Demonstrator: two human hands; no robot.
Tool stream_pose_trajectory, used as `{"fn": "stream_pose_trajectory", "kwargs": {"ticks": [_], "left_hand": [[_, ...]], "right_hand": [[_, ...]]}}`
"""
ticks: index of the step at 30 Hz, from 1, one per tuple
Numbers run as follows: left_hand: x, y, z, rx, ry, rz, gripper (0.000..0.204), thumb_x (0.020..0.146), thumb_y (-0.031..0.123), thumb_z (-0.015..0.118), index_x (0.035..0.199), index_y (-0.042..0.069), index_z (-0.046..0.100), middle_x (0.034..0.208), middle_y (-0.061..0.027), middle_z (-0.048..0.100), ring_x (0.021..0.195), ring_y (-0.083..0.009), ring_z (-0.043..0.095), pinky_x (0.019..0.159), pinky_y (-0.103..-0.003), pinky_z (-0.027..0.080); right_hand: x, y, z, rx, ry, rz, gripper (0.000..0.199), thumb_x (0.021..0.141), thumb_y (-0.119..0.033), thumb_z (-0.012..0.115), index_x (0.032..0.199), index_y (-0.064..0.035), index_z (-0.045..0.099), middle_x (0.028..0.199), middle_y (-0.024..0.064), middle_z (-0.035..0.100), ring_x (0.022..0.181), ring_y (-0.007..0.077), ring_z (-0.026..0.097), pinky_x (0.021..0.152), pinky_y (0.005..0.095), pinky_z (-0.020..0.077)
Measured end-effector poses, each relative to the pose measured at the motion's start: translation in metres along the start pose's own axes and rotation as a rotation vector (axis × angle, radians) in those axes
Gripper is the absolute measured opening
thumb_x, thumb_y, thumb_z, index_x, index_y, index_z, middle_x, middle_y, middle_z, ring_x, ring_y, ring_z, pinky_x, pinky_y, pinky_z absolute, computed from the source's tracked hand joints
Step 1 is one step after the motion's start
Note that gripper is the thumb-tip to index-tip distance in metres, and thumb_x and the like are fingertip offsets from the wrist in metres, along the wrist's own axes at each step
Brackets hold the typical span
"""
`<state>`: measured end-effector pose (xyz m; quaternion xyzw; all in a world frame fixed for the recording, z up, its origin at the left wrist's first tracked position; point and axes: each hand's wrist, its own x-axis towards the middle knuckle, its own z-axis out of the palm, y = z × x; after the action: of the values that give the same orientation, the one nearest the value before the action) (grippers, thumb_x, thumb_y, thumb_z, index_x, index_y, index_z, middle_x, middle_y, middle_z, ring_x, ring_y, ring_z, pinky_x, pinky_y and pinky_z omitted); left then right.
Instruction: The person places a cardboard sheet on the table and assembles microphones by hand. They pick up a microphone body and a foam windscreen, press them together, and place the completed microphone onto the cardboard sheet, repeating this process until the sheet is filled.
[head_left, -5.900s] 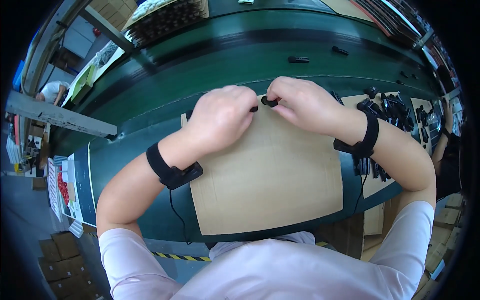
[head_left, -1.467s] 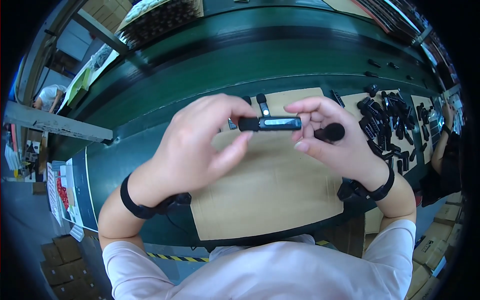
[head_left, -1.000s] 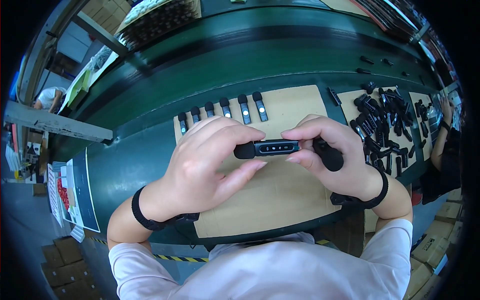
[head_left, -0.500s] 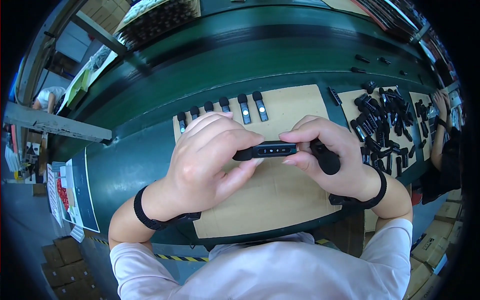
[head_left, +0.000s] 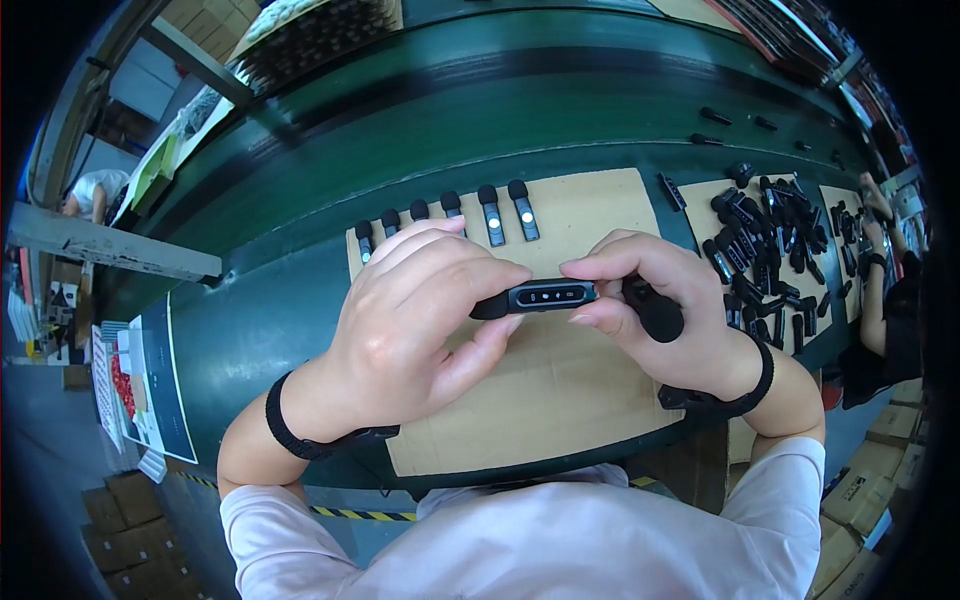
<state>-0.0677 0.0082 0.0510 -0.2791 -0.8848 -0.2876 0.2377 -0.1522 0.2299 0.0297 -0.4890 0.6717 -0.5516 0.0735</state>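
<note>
Between my hands, level above the cardboard sheet [head_left: 560, 410], is a small black clip-on microphone [head_left: 553, 295] with a foam tip and small lit marks on its side. My left hand [head_left: 410, 330] pinches its foam end between thumb and fingers. At the other end, the thumb and forefinger of my right hand [head_left: 680, 320] close round it. A second black foam-tipped microphone [head_left: 655, 310] is tucked in my right hand, its body hidden by the fingers. Several similar microphones [head_left: 524, 212] lie in a row along the sheet's far edge, some partly covered by my left hand.
A heap of black microphones [head_left: 765, 240] lies on cardboard at the right. Beyond the work surface runs a green conveyor belt [head_left: 600, 100] with a few small black pieces [head_left: 715, 116]. A co-worker's arm [head_left: 874, 290] reaches in at far right. A metal beam [head_left: 120, 250] crosses at left.
My hands keep the same grip, and the held microphone has barely shifted. Black pieces on the belt have slid slightly left. The co-worker's hands at far right have moved.
</note>
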Motion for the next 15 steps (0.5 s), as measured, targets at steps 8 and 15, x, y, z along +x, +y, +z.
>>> {"fn": "stream_pose_trajectory", "kwargs": {"ticks": [8,15], "left_hand": [[-0.002,-0.0011,-0.001,0.002,-0.007,0.0,0.033,0.066,0.001,0.075,0.098,0.001,0.064,0.084,-0.011,0.064,0.077,-0.0277,0.062,0.086,-0.044,0.05],[-0.0009,0.0039,0.0025,-0.095,-0.001,-0.117,0.031,0.069,0.002,0.075,0.098,0.001,0.064,0.086,-0.0111,0.063,0.079,-0.0277,0.061,0.086,-0.041,0.048]], "right_hand": [[0.0018,0.0015,0.0012,0.001,-0.001,-0.019,0.028,0.083,-0.002,0.071,0.109,0.001,0.062,0.077,0.0043,0.056,0.066,0.0116,0.05,0.062,0.0241,0.0399],[0.0012,0.0053,0.0025,-0.035,0.006,-0.083,0.028,0.082,0.0,0.072,0.108,-0.0005,0.062,0.083,0.0055,0.058,0.064,0.0104,0.048,0.059,0.0232,0.0382]]}}
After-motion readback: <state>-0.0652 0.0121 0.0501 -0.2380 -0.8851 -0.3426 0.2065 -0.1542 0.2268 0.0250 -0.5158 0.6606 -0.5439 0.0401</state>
